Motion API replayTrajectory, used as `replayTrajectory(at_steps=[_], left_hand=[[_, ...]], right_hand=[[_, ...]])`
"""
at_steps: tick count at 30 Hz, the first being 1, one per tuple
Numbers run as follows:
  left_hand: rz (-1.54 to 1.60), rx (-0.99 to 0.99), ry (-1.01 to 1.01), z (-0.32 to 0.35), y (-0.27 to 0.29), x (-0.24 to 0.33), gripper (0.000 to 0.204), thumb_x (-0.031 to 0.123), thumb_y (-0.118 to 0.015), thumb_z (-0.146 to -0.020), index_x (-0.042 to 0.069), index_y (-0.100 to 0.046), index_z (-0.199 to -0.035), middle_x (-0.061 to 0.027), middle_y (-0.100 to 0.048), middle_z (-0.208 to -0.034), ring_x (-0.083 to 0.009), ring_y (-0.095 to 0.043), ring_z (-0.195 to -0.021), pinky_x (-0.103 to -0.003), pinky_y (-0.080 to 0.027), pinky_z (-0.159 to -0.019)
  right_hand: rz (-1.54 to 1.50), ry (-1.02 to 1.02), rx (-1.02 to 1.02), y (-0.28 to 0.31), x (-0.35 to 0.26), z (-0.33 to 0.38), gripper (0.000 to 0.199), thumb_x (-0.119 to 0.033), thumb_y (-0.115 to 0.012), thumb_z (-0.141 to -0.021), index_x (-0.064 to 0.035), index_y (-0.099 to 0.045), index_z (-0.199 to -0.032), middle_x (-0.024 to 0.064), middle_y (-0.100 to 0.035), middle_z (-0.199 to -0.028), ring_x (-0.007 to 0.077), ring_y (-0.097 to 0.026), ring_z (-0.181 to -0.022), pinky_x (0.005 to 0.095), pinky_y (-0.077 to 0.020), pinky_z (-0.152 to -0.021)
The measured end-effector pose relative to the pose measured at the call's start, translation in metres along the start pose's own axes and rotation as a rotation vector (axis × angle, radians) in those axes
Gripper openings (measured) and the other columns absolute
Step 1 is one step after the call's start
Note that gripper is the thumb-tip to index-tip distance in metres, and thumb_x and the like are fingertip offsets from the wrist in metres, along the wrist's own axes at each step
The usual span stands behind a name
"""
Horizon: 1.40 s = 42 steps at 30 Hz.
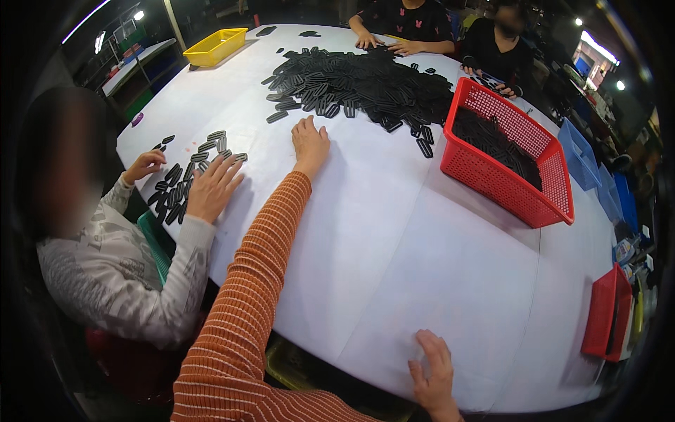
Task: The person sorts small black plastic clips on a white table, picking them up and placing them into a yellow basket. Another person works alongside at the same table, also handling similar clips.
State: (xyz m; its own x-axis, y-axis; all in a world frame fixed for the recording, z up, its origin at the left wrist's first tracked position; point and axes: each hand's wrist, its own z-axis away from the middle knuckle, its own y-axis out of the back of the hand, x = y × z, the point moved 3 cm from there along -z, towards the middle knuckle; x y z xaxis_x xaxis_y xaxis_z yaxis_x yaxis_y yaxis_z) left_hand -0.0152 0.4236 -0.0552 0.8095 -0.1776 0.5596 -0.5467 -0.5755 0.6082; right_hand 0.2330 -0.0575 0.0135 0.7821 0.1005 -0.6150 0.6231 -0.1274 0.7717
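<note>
Left hand [310, 143] stretched far out over the round white table [394, 246], on the end of an orange ribbed sleeve [260, 267]. Palm down, fingers together and flat, holding nothing. Fingertips point at the big heap of flat black oblong plastic pieces [358, 88], close to its near edge but not touching any piece.

Right hand [434, 376] at the near rim of the table, palm down, fingers slightly spread on the white top, also holding nothing. Hands well apart, heap far from the right one.

Right of the heap: red perforated plastic basket [517, 190], tilted on the tabletop, with more black pieces inside. A few loose pieces lie between heap and basket.

Left side: a person in a grey patterned sleeve [133, 274] has both hands on a smaller scatter of black pieces [184, 176] at the table edge.

Far side: two more people with hands at the heap's far edge. Yellow plastic tray [215, 46] at the far left of the table. Second red basket [608, 313] stands off the table's right edge, blue crates [580, 151] behind it.
</note>
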Motion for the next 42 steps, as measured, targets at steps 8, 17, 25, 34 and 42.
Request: replayTrajectory(at_steps=[8,17,25,34,42], left_hand=[[-0.167,0.02,0.133,-0.077,-0.036,-0.042,0.051,0.036,-0.052,-0.097,-0.004,-0.05,-0.129,-0.0245,-0.056,-0.125,-0.0396,-0.047,-0.124,-0.052,-0.03,-0.11],[-0.041,-0.153,0.076,-0.132,-0.063,-0.047,0.067,0.052,-0.046,-0.097,-0.002,-0.049,-0.138,-0.0287,-0.049,-0.137,-0.04,-0.041,-0.132,-0.051,-0.029,-0.112],[0.262,-0.211,-0.03,-0.128,-0.079,-0.017,0.068,0.054,-0.051,-0.094,0.005,-0.048,-0.141,-0.0316,-0.039,-0.144,-0.0452,-0.037,-0.135,-0.048,-0.033,-0.112],[0.777,-0.646,0.005,-0.122,-0.098,0.024,0.06,0.055,-0.045,-0.1,0.011,-0.054,-0.139,-0.0167,-0.062,-0.129,-0.025,-0.054,-0.123,-0.034,-0.037,-0.107],[0.195,-0.21,0.148,-0.152,-0.052,-0.042,0.058,0.047,-0.038,-0.101,0.002,-0.074,-0.1,-0.0149,-0.073,-0.092,-0.0325,-0.069,-0.087,-0.042,-0.052,-0.083]], right_hand=[[0.066,0.316,0.19,-0.056,0.012,-0.298,0.058,-0.021,-0.066,-0.091,-0.005,-0.043,-0.142,0.0255,-0.042,-0.141,0.0432,-0.042,-0.131,0.0494,-0.0365,-0.109],[0.42,-0.501,0.442,-0.076,0.126,-0.534,0.078,-0.059,-0.045,-0.095,-0.006,-0.031,-0.151,0.0373,-0.034,-0.145,0.0516,-0.025,-0.14,0.0568,-0.0167,-0.116],[0.354,-0.352,0.36,-0.088,0.103,-0.58,0.082,-0.063,-0.048,-0.091,-0.0077,-0.036,-0.15,0.027,-0.046,-0.142,0.0405,-0.044,-0.134,0.0468,-0.0356,-0.111],[-0.013,0.093,0.158,-0.101,0.085,-0.59,0.07,-0.064,-0.051,-0.091,-0.0119,-0.056,-0.138,0.017,-0.062,-0.126,0.0316,-0.058,-0.12,0.0426,-0.0429,-0.103],[0.185,-0.298,0.358,-0.054,0.104,-0.576,0.067,-0.063,-0.038,-0.095,-0.0107,-0.063,-0.129,0.0219,-0.065,-0.124,0.0408,-0.057,-0.12,0.0514,-0.0425,-0.1]])
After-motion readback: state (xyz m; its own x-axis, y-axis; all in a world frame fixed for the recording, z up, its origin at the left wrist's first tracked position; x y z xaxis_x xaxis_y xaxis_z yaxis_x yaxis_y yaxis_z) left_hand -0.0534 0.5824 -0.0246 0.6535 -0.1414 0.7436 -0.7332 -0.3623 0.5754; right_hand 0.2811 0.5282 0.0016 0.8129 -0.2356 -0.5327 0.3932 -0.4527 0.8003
